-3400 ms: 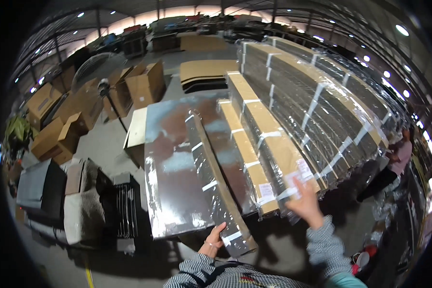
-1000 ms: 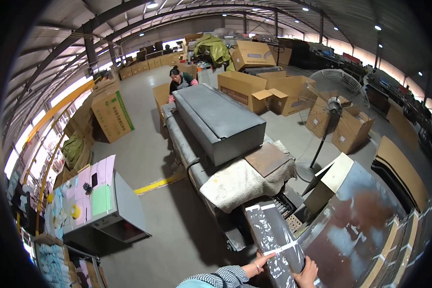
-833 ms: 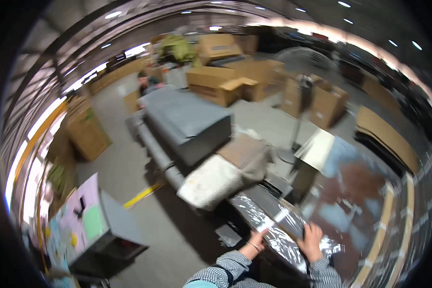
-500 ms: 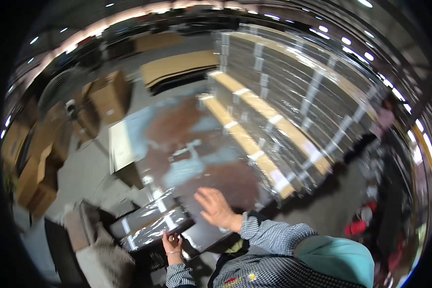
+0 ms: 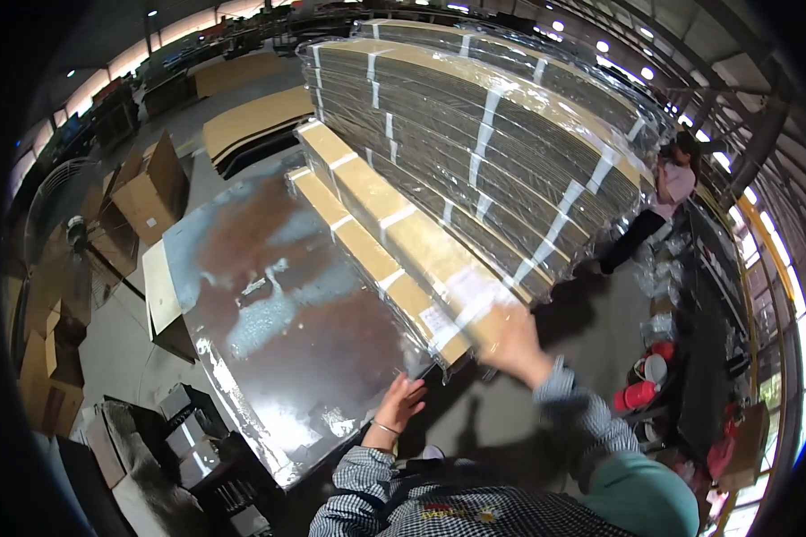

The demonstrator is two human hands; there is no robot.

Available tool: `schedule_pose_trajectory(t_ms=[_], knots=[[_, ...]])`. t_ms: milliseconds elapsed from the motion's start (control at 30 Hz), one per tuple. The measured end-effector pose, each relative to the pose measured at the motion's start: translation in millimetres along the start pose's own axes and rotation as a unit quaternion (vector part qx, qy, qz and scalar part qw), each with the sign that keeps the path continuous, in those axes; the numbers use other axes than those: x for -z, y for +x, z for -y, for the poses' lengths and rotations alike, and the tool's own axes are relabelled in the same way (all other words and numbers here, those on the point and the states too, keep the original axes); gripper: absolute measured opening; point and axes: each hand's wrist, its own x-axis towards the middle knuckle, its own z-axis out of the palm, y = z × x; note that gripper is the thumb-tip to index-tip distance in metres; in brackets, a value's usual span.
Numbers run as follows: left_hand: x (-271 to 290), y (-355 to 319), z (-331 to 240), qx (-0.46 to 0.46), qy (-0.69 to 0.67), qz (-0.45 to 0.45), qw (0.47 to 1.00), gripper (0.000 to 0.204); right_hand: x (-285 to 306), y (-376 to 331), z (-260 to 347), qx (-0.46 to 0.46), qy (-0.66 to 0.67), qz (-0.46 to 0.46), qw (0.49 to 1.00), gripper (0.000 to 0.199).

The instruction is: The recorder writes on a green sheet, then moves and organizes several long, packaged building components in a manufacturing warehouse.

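Observation:
My right hand (image 5: 517, 345), blurred, is at the near end of a long cardboard-topped bundle (image 5: 401, 215) wrapped in clear film with white straps. It seems to touch the top there; its fingers are indistinct. My left hand (image 5: 401, 404) holds nothing, fingers loosely apart, close to the near right corner of a worn brown and light-blue tabletop (image 5: 331, 331). A narrower cardboard-topped bundle (image 5: 363, 253) lies along the right side of that tabletop, next to the longer one.
Behind the bundles rises a tall film-wrapped stack of dark panels (image 5: 430, 116). A person (image 5: 674, 188) stands at its right end. Cardboard boxes (image 5: 150, 192) and a fan (image 5: 76, 233) are at left. Red containers (image 5: 636, 394) sit at right; a dark rack (image 5: 210, 447) stands at lower left.
The view has turned right. My right hand has gone from above the tabletop to the longer bundle's end. My left hand has left the wrapped bundle at lower left for the table's corner.

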Motion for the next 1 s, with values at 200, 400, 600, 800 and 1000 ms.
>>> schedule_pose_trajectory(t_ms=[200,400,600,800,1000], knots=[[0.4,-3.0,33.7,-0.187,-0.065,-0.149,0.969,0.064,-17.2,-18.4,-23.3,0.086,0.140,-0.034,0.986,0.095],[97.0,-42.7,143.5,-0.257,-0.025,-0.296,0.919,0.059,-78.9,50.2,-80.8,-0.042,0.046,0.062,0.996,0.109],[109.0,-82.7,176.6,-0.013,-0.214,-0.108,0.971,0.064,-96.7,-60.6,53.3,0.068,0.131,0.002,0.989,0.096],[81.5,-74.3,159.9,0.073,-0.064,-0.124,0.987,0.051,-150.5,-164.7,30.2,0.252,0.089,0.128,0.955,0.075],[32.3,-29.4,92.1,-0.149,0.042,-0.302,0.941,0.072,-190.0,-79.4,85.0,-0.024,0.094,0.156,0.983,0.083]])
